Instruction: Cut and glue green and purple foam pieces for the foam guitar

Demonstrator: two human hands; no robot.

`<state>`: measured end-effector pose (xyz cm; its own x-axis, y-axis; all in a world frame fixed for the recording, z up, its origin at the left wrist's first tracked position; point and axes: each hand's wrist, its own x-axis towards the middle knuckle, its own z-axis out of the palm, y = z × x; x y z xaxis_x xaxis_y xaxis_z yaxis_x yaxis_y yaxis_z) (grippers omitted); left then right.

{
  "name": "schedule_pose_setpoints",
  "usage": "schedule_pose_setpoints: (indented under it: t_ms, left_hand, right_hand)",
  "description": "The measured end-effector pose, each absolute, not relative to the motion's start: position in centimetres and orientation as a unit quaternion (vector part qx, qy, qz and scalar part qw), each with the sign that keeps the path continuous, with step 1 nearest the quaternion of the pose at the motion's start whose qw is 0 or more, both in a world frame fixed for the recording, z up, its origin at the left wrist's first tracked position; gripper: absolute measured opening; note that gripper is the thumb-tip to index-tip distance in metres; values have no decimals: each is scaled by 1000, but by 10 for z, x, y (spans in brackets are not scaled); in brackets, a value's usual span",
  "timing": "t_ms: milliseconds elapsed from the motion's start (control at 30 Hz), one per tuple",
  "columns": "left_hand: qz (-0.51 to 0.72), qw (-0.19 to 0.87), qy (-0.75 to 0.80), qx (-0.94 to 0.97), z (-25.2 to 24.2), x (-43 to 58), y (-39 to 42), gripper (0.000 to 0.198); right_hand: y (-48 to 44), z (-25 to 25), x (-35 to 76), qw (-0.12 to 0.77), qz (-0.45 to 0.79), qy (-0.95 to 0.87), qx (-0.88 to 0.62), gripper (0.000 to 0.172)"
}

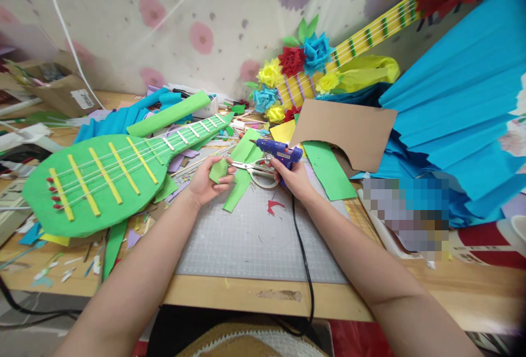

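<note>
My left hand [211, 180] is closed around a small folded piece of green paper [218, 170], held over the cutting mat [263, 242]. In my right hand [293, 176] is a blue glue gun [283, 151], its nozzle pointing left towards the green paper. A black cord hangs down from its handle. White-handled scissors [263, 181] lie between my hands, blades to the left; my right fingers overlap part of them, and I cannot tell whether they touch. Green paper strips [237, 192] lie under and beside the blades. A red paper scrap [274, 206] rests on the mat.
At left lies a green paper lute [98, 181] with yellow bars and white strings. A yellow instrument neck [373, 33] with paper flowers leans at the back. Cut brown cardboard [345, 126] and pleated blue paper [464, 105] stand at right. Scraps litter the wooden table [222, 290].
</note>
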<state>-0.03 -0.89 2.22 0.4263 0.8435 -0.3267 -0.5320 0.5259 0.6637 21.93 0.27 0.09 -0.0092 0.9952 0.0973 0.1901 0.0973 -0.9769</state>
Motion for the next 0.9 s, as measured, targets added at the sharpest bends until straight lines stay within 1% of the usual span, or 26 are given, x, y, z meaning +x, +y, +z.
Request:
schedule_pose_setpoints:
  t_ms: [100,267,333,467,600,667,767,900]
  left_hand:
    - [433,801,334,244,20,0,-7,17]
    - [427,774,376,279,15,4,-7,27]
    - [434,774,375,269,12,6,-7,27]
    - [514,738,359,249,7,13,-6,21]
    - [589,676,356,262,5,27,-5,19]
    - [591,665,358,284,5,32,-5,18]
    - [564,666,354,336,2,38,-9,27]
    - [530,642,376,406,-4,42,-13,36]
  right_hand:
    - [1,3,218,477,428,-571,-512,30]
    - [1,2,217,477,425,-564,-523,29]
    - [2,-1,217,480,419,-564,-525,30]
    - [5,-5,215,498,426,-559,-508,30]
    - [2,-5,201,500,462,-531,-503,38]
    - [0,-7,193,495,478,-522,-505,41]
    - [-2,-9,184,496,505,-508,-491,45]
    - [-1,-10,184,508,505,-492,-494,44]
